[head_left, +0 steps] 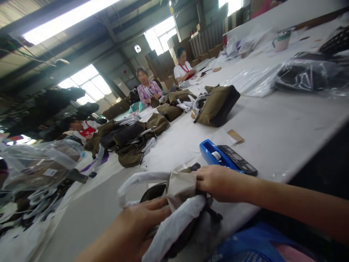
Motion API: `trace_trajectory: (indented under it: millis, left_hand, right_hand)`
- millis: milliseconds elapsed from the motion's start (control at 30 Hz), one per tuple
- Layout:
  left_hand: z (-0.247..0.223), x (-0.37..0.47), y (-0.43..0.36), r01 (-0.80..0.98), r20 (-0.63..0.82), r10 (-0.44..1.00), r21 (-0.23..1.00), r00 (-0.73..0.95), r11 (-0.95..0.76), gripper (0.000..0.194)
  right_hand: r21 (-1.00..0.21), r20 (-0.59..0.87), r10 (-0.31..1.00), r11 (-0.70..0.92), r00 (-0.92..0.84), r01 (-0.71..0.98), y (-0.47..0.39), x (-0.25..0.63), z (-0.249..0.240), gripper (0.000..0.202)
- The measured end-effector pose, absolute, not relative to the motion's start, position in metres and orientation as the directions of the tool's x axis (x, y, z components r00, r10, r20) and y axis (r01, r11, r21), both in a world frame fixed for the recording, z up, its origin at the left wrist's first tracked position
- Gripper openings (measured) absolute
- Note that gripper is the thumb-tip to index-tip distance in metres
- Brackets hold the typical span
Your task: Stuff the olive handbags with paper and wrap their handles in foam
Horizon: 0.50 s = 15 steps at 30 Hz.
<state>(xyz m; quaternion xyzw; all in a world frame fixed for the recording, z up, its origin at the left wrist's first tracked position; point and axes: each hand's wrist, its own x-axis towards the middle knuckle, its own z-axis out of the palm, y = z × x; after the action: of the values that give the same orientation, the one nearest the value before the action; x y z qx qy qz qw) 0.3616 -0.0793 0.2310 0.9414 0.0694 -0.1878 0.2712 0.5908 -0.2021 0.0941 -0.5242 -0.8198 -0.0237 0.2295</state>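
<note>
A dark handbag (188, 234) lies at the table's near edge, its two handles wrapped in white paper (176, 225). Crumpled beige paper (180, 187) shows at the bag's mouth, between the handles. My left hand (136, 222) reaches in beside the near handle, fingers stretched out against the bag and the paper. At the far side of the mouth, my right hand (218, 182) has its fingers curled closed on the beige paper's edge; the fingertips are partly hidden. Just beyond that hand are a blue tape dispenser (208, 151) and a black oblong object (237, 160).
Olive bags (218, 105) and a heap of more bags (131, 142) stand across the white table (272, 127). A brown tag (236, 136) lies behind the dispenser. Plastic-wrapped goods (308, 74) and a mug (282, 42) are at right. Several people work along the far side.
</note>
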Motion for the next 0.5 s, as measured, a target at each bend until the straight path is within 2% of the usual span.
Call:
trace_trajectory:
  millis: [133, 233, 300, 400, 500]
  left_hand:
    - [0.169, 0.392, -0.065, 0.118, -0.235, 0.045, 0.308, 0.971, -0.944, 0.025]
    - [0.114, 0.424, -0.062, 0.108, -0.19, 0.054, 0.288, 0.98, -0.952, 0.031]
    - [0.097, 0.439, -0.068, 0.106, -0.189, 0.051, 0.296, 0.981, -0.949, 0.038]
    - [0.106, 0.443, -0.074, 0.107, -0.215, 0.039, 0.316, 0.976, -0.943, 0.036]
    - [0.136, 0.433, -0.067, 0.163, -0.269, 0.034, 0.472, 0.962, -0.867, 0.043]
  right_hand:
    - [-0.076, 0.608, 0.704, 0.513, -0.368, 0.855, -0.198, 0.574, 0.091, 0.014]
    - [-0.102, 0.743, 0.607, 0.518, -0.281, 0.849, -0.199, 0.555, 0.083, 0.017]
    - [-0.203, 0.771, 0.61, 0.51, -0.184, 0.836, -0.205, 0.549, 0.078, 0.017]
    - [-0.42, 0.773, 0.634, 0.473, 0.031, 0.775, -0.221, 0.555, 0.078, 0.022]
    - [-0.608, 0.692, 0.666, 0.332, 0.278, 0.721, -0.233, 0.566, 0.081, 0.038]
